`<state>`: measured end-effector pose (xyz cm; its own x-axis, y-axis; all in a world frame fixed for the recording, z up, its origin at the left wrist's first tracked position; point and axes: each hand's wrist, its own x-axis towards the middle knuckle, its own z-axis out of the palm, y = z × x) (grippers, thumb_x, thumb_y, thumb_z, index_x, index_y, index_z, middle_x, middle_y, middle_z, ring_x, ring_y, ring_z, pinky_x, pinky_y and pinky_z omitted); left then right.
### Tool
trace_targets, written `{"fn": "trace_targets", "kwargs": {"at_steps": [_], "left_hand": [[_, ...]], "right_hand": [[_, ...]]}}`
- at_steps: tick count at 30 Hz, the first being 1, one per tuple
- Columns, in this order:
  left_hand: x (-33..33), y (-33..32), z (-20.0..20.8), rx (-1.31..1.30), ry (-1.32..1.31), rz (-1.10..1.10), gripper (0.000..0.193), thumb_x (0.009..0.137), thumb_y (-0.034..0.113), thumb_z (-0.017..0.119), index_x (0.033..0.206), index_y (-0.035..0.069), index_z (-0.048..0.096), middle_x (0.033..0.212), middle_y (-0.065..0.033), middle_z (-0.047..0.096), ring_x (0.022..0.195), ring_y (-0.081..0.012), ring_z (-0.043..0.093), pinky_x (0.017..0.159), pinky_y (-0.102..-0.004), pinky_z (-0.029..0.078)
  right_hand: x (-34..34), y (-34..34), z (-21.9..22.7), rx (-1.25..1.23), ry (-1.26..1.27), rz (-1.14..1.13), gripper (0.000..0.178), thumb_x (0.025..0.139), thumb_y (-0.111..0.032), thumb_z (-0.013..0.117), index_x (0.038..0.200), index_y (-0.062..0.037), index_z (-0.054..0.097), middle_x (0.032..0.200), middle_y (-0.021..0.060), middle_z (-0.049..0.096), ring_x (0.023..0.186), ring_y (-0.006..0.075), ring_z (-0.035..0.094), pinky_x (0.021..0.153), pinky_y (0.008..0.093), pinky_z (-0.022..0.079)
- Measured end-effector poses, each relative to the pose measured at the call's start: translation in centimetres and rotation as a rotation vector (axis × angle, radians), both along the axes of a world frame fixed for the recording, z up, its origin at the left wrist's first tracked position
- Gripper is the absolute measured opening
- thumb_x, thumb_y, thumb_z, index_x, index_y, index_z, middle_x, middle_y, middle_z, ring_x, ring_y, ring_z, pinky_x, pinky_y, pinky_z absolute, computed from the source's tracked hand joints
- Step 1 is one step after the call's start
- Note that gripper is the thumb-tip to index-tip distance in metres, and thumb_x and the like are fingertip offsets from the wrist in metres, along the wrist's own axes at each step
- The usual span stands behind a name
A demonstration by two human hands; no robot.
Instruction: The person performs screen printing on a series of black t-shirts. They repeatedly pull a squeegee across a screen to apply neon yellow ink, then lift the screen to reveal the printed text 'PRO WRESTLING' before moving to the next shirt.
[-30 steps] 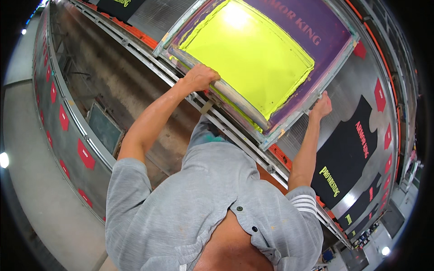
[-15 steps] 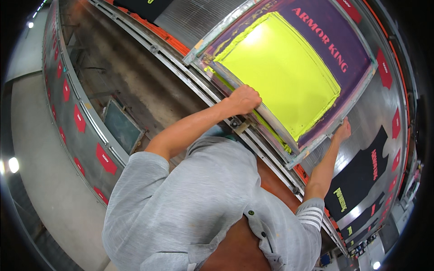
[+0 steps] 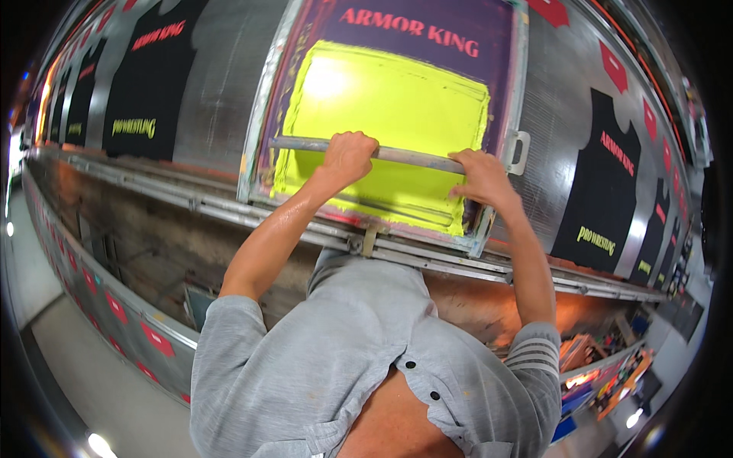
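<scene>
One bar (image 3: 416, 158) lies across the yellow ink (image 3: 397, 91) in the screen (image 3: 268, 99), on the desk (image 3: 221, 95): left grip (image 3: 350, 159) clenched round it, right grip (image 3: 484, 179) at its right end, closure unclear. Step in hand, apparently: an ink stroke; the next move calls for even, two-handed pressure.

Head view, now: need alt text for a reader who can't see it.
A person's left hand grips a long grey squeegee set across bright yellow ink in a framed printing screen, with the right hand at its right end. Printed black garments lie on the metal table on both sides.
</scene>
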<state>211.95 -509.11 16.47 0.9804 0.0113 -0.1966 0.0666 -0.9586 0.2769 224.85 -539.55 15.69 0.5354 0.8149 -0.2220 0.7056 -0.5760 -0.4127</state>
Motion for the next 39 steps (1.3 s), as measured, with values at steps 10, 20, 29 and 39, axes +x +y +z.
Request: {"fn": "trace_targets", "kwargs": {"at_steps": [10, 20, 29, 39], "left_hand": [[18.9, 16.4, 1.0, 0.253, 0.043, 0.020, 0.022, 0.076, 0.025, 0.071, 0.096, 0.023, 0.080, 0.076, -0.0131, 0.072, 0.077, -0.0337, 0.071, 0.074, -0.0454, 0.057], [7.5, 15.2, -1.5, 0.197, -0.021, 0.032, 0.034, 0.074, 0.011, 0.066, 0.104, 0.020, 0.078, 0.077, -0.0132, 0.071, 0.071, -0.0351, 0.069, 0.064, -0.0444, 0.054], [-14.2, 8.9, -2.2, 0.106, -0.098, 0.029, 0.035, 0.068, 0.002, 0.064, 0.100, 0.014, 0.072, 0.094, -0.0054, 0.072, 0.081, -0.0309, 0.070, 0.064, -0.0429, 0.054], [-18.0, 7.9, 1.4, 0.080, 0.003, -0.021, 0.040, 0.067, 0.000, 0.065, 0.103, 0.013, 0.073, 0.090, -0.0122, 0.072, 0.084, -0.0311, 0.070, 0.069, -0.0427, 0.054]], "right_hand": [[18.5, 7.6, -0.5, -0.188, -0.112, -0.237, 0.023, 0.080, -0.020, 0.071, 0.100, -0.0092, 0.073, 0.098, 0.0104, 0.071, 0.096, 0.0322, 0.066, 0.084, 0.0449, 0.053], [7.4, 5.3, -2.9, -0.041, -0.220, -0.218, 0.027, 0.074, -0.010, 0.067, 0.101, -0.0091, 0.073, 0.096, 0.0069, 0.066, 0.098, 0.0307, 0.062, 0.082, 0.0417, 0.054], [-13.9, -0.6, -3.3, 0.177, -0.166, -0.233, 0.015, 0.063, 0.000, 0.066, 0.076, -0.0042, 0.060, 0.084, 0.0114, 0.060, 0.091, 0.0321, 0.060, 0.080, 0.0426, 0.052], [-19.6, -1.7, 0.2, 0.053, -0.090, -0.248, 0.043, 0.067, -0.004, 0.067, 0.110, -0.0047, 0.070, 0.094, 0.0110, 0.061, 0.094, 0.0305, 0.060, 0.084, 0.0414, 0.050]]}}
